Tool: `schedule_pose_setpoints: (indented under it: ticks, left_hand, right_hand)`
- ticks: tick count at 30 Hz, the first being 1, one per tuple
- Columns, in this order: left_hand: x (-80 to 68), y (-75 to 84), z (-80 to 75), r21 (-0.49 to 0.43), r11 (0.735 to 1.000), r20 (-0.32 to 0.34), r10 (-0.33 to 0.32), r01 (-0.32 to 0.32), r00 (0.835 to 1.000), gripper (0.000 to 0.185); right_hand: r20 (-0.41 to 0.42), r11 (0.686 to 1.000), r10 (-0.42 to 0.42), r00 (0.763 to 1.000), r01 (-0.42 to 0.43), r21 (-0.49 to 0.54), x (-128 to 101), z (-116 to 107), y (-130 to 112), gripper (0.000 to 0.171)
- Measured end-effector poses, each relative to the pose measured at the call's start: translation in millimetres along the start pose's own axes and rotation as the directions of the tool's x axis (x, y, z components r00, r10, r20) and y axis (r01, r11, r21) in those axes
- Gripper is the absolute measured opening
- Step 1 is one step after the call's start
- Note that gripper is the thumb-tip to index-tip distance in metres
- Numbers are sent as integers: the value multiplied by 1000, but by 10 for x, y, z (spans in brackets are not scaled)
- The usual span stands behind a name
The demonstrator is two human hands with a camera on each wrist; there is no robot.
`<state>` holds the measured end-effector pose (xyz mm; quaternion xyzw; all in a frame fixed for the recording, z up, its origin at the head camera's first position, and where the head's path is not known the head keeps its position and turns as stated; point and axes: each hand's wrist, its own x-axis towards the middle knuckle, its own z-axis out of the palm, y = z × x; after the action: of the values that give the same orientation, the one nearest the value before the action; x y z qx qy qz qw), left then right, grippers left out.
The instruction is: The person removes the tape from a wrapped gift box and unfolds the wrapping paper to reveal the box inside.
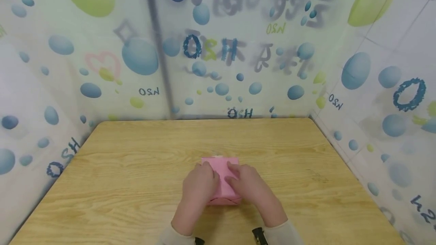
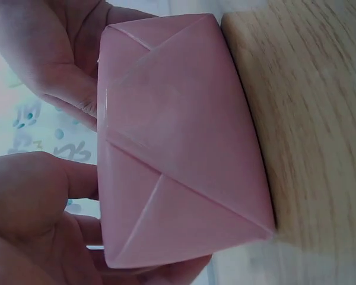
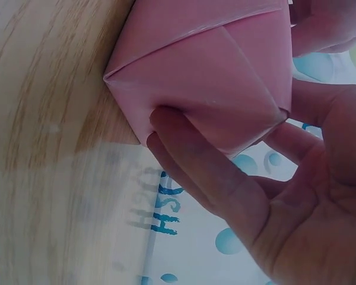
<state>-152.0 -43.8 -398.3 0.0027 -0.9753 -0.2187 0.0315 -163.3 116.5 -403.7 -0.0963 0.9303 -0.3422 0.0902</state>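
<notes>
Below the centre of the head view, a pink folded-paper box with creased triangular flaps (image 1: 223, 179) sits on the light wooden tabletop with visible grain (image 1: 136, 169), held between both hands. The left hand (image 1: 199, 186) lies against the box's left side in that frame, its fingers curled over the upper left edge of the paper. The right hand (image 1: 250, 184) lies against the right side, fingers bent over the top face, so that only the middle strip, the far top edge and the near lower corner of the box remain visible. In the left wrist view, the pink folded-paper box (image 2: 178, 142) fills the middle of the frame, its diagonal creases meeting near the centre; the left hand (image 2: 41, 202) occupies the lower left, and fingers at the upper left are those of the other hand, touching the paper's left edge. The wooden tabletop (image 2: 314, 130) runs down the right side of that frame, touching the box along its right edge. In the right wrist view, the box (image 3: 207, 65) occupies the upper centre, and the right hand (image 3: 285, 196) fills the lower right, with one finger (image 3: 190, 154) laid flat along a lower face and the thumb side meeting the box's right corner. Both hands are partly closed on the paper. Translucent plastic sheeting printed with blue and green bubbles (image 1: 143, 56) surrounds the table on three sides. Light sleeve cuffs (image 1: 286, 233) appear at the bottom edge of the head view.
</notes>
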Motion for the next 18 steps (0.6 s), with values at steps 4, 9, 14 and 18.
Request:
schedule_pose_setpoints:
  ticks: [4,9,14,18]
  left_hand:
    - [-6,-33,15,13,1000,-7,25,-25,1000,23]
    - [27,-187,-29,-94,993,25,75,-72,997,21]
    - [77,-351,-133,-296,955,103,42,-10,994,21]
    - [80,-436,-192,-353,935,146,16,37,989,19]
  right_hand:
    - [-10,1000,-21,1000,21,-8,-5,0,-6,51]
    - [-14,1000,-27,1000,27,7,-2,-1,-10,50]
    - [-15,1000,-10,1000,10,8,1,4,3,51]
    - [-19,1000,1,1000,-1,11,-3,6,7,51]
